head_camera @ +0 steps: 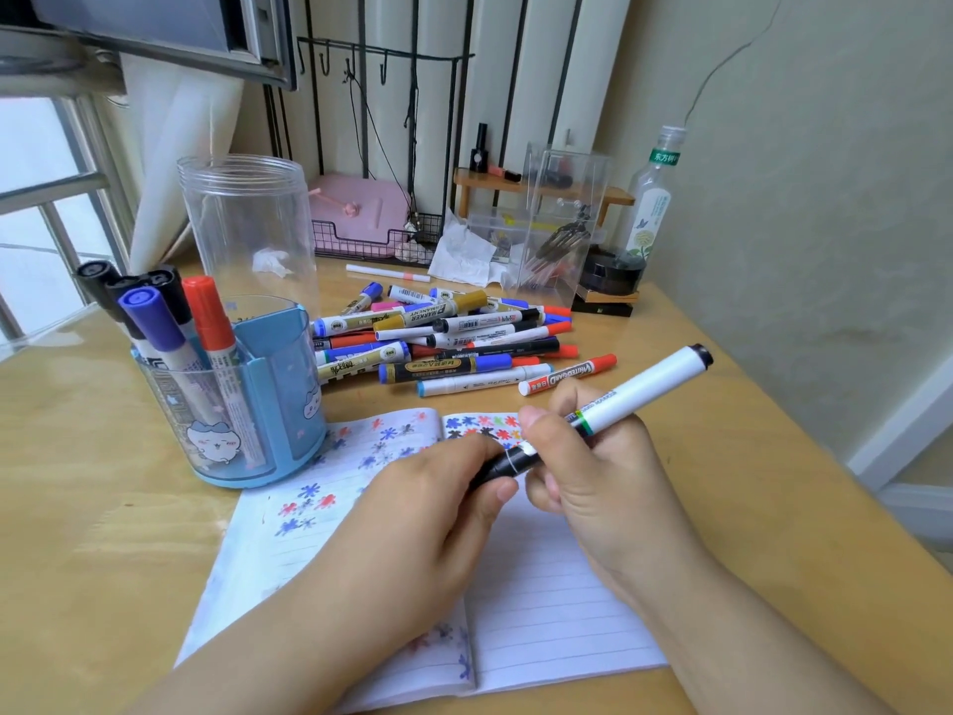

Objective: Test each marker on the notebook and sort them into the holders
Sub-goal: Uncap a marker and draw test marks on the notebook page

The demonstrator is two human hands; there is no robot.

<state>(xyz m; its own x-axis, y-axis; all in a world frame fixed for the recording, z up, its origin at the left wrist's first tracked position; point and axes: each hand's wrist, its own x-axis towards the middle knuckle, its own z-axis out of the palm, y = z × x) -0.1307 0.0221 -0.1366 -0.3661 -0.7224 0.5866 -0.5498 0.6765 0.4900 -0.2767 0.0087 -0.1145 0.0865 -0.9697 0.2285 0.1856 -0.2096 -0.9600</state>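
White-barrelled marker (639, 389) held over notebook (557, 611): right hand (603, 472) fingers wrapped round barrel, left hand (423, 513) pinching its black cap (508, 462).

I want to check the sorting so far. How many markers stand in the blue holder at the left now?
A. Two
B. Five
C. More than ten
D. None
B: in the blue holder five caps stick up, three black, one blue and one red, while most markers still lie in the pile on the table.
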